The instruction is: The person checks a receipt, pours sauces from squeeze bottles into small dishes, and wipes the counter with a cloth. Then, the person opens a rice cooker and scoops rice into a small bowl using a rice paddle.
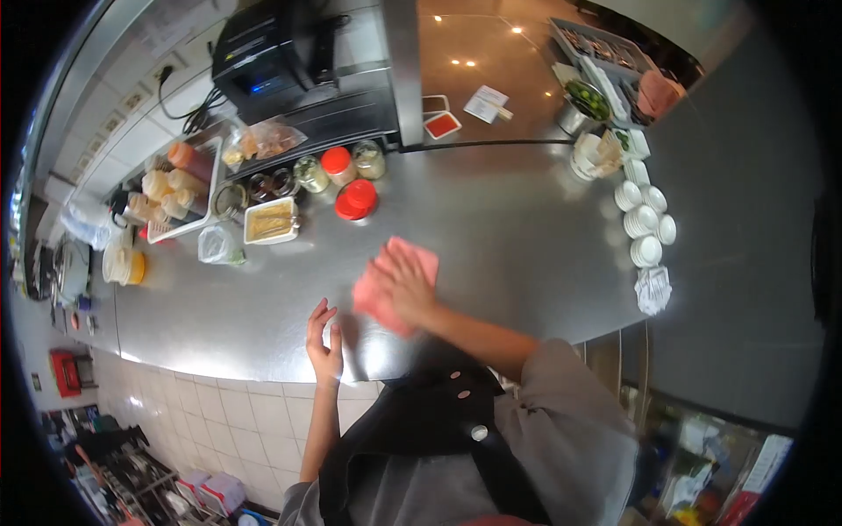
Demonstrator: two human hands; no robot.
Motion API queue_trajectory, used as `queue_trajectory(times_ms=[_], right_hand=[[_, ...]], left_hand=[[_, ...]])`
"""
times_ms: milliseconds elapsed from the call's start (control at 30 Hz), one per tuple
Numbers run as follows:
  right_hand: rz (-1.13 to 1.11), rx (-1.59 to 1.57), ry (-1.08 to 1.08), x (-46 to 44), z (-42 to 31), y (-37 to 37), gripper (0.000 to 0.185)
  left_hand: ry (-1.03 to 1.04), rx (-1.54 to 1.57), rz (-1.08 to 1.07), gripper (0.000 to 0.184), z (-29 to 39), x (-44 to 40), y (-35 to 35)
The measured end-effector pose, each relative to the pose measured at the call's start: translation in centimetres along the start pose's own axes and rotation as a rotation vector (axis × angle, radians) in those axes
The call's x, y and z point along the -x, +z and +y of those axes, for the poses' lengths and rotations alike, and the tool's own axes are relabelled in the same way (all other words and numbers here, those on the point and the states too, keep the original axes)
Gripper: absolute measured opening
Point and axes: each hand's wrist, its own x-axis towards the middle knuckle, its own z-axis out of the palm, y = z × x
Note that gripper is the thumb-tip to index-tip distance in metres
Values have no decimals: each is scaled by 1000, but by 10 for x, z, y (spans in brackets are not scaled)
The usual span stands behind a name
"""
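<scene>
A pink cloth point(373, 294) lies on the steel counter point(509, 254) in front of me. My right hand point(403, 285) is pressed over it from above, fingers slightly spread, holding it against the metal. Part of the cloth is hidden under the palm and looks a little blurred. To the left, near the counter's front edge, my left hand point(324, 340) is raised with its fingers apart and nothing in it. Beyond the cloth sits a red lid point(356, 201), close to several jars with a red-topped jar point(338, 165) among them.
A white tub point(272, 221) and a bin of sauce bottles point(180, 188) stand at the left. Behind them is a black printer point(263, 66). Stacked white dishes point(643, 222) and a crumpled white cloth point(652, 290) line the right edge. A metal pot point(583, 105) holds greens.
</scene>
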Motion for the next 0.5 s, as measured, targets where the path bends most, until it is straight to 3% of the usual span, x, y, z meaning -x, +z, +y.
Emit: queue_trajectory(times_ms=[33, 100, 133, 167, 233, 267, 333, 367, 400, 467, 500], right_hand=[[60, 52, -26, -17, 34, -3, 58], [-216, 33, 117, -74, 51, -129, 46], [289, 218, 157, -73, 130, -54, 34], [309, -64, 277, -79, 200, -36, 20], [277, 409, 362, -65, 301, -66, 29], [442, 498, 320, -35, 313, -92, 30], [237, 328, 673, 22, 316, -140, 38], [171, 514, 701, 64, 320, -146, 42], [172, 498, 683, 102, 311, -163, 44], [265, 665, 743, 181, 332, -169, 44], [167, 756, 890, 198, 314, -180, 45]], left_hand=[[-6, 7, -5, 26, 1, 0, 2], [-7, 22, -35, 26, 1, 5, 7], [-12, 29, -45, 25, 0, 7, 7], [-9, 29, -54, 25, -3, 12, 7], [-15, -14, -103, 22, -11, 21, 4], [-11, -16, -106, 22, -12, 27, 1], [-52, -45, -147, 20, -16, 38, -10], [-35, -58, -126, 19, -18, 44, -16], [-41, -60, -124, 19, -25, 49, -23], [-89, -99, -119, 21, -39, 69, -45], [-125, -107, -112, 21, -33, 76, -54]])
